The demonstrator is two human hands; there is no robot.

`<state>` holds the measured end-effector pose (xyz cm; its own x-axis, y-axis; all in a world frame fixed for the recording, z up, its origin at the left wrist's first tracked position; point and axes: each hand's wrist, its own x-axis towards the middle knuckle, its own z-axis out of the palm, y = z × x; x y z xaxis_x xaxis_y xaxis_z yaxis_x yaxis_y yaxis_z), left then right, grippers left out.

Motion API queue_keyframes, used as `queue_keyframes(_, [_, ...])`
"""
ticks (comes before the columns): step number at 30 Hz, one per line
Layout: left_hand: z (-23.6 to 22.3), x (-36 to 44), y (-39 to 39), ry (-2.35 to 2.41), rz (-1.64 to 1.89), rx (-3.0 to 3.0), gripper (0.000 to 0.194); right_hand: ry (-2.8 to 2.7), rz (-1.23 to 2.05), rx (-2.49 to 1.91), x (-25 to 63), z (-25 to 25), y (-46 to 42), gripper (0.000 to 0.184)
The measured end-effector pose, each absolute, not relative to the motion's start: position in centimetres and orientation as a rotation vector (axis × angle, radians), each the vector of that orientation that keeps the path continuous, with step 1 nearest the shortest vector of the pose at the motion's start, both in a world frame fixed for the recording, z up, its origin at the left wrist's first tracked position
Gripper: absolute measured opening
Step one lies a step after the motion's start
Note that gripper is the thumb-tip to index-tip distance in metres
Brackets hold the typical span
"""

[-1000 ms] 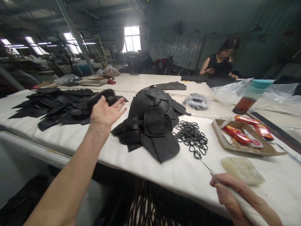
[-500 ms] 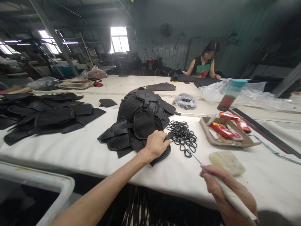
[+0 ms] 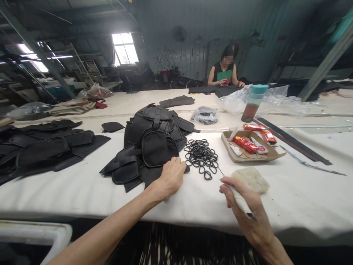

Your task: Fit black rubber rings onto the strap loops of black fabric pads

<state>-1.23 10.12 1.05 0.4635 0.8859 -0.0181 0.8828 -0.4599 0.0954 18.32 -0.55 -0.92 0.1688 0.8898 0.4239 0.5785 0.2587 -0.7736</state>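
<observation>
Right hand (image 3: pixel 246 206) with a tool (image 3: pixel 239 200), left hand (image 3: pixel 173 176) on a black piece (image 3: pixel 151 176).
Right fingers grasp the tool's pale handle, thin tip near the black rings (image 3: pixel 202 154); left fingers clench the black piece at the near edge of a dark pile (image 3: pixel 158 147) on the table (image 3: pixel 303 206).

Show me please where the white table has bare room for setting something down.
A wide bare patch of the white table lies right of the pale block, in front of the thin bluish strip. A smaller one lies near the front edge, between the left hand and the right hand. It is crowded around the black pieces, rings and cardboard tray.
</observation>
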Motion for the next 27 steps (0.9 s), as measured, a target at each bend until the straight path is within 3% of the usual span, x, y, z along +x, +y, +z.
queue_keyframes(6, [1.1,-4.0,7.2,1.442,0.185,2.719,0.029,-1.741,0.498,-1.328,16.6,-0.5,3.2,0.016])
queue_keyframes(12, [1.6,-7.0,6.7,1.378,1.101,1.924,0.02,-2.092,0.309,-1.267,13.1,-1.0,7.6,0.015])
queue_keyframes(27, [10.8,-9.1,4.0,1.376,1.447,1.388,0.016,-2.599,-0.078,-1.191,12.5,-2.0,8.4,0.016])
